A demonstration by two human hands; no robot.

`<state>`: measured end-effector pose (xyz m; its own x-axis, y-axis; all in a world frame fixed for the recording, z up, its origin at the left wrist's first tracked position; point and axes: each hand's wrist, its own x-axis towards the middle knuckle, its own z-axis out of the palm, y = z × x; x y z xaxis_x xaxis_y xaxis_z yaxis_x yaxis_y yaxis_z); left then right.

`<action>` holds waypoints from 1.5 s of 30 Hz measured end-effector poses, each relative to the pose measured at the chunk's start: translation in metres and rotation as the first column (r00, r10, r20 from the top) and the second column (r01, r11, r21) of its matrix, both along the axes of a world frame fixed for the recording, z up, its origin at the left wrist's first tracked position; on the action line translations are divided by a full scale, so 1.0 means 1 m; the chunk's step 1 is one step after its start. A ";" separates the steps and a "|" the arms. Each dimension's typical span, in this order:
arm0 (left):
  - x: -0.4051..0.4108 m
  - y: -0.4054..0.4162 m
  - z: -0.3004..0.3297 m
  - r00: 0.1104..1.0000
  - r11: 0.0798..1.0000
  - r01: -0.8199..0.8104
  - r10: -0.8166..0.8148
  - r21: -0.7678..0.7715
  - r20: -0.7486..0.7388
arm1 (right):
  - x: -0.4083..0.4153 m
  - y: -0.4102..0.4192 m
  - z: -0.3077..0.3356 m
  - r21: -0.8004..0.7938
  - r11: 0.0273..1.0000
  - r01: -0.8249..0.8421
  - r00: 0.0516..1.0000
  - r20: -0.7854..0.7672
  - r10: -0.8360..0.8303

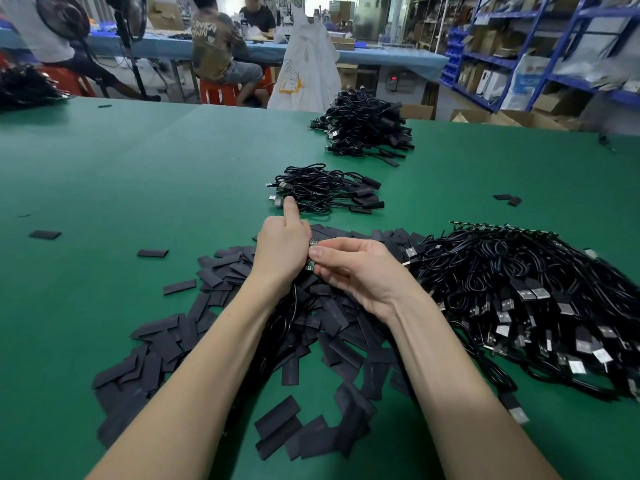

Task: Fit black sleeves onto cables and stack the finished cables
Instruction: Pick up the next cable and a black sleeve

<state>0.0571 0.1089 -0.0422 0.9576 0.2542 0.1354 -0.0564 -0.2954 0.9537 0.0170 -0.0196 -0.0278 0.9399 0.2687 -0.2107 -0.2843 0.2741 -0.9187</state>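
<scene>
Your left hand (282, 249) is curled, index finger pointing up and away, the other fingers closed around a small green circuit board (311, 252) at a cable end. Your right hand (349, 271) meets it from the right, thumb and forefinger pinching the same board; the two hands touch at that point. Both forearms reach in from the near edge, over the sleeve pile (242, 327).

The held cable (294, 306) drops from under your left wrist down into the sleeve pile. Whether a sleeve is already on the board, you cannot tell from here.

Landmark: the sleeve pile, flat black pieces spread loosely on the green table (121, 174).
- Just right of it, touching its edge: a large heap of unsleeved cables (519, 299), USB plugs toward you, bare board ends along its far side.
- Just beyond it, past your left index finger: a small stack of finished cables (325, 190).
- Farther beyond: a bigger finished stack (367, 128).
- Left of it, apart: a few stray sleeves (45, 234).
- Well beyond the table: people seated at a blue bench (381, 57), shelving (540, 57) to the right.
</scene>
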 end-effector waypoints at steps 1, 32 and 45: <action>-0.001 -0.001 0.000 1.000 1.000 0.012 -0.012 -0.004 -0.002 | 0.000 0.000 0.000 0.002 1.000 -0.004 1.000 -0.002 0.004; -0.014 0.002 0.023 0.807 0.805 0.553 -0.582 -0.214 -0.105 | 0.009 -0.038 0.008 -0.068 0.950 0.305 0.951 0.080 -0.299; -0.008 0.007 0.016 0.954 0.898 0.243 -0.290 -0.367 -0.078 | -0.003 -0.034 0.018 -0.946 0.317 -0.073 0.867 0.097 0.489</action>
<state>0.0487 0.1160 -0.0265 0.9991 -0.0045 -0.0423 0.0425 0.0672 0.9968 0.0136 -0.0534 -0.0099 0.8993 0.3732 -0.2281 0.1864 -0.7987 -0.5721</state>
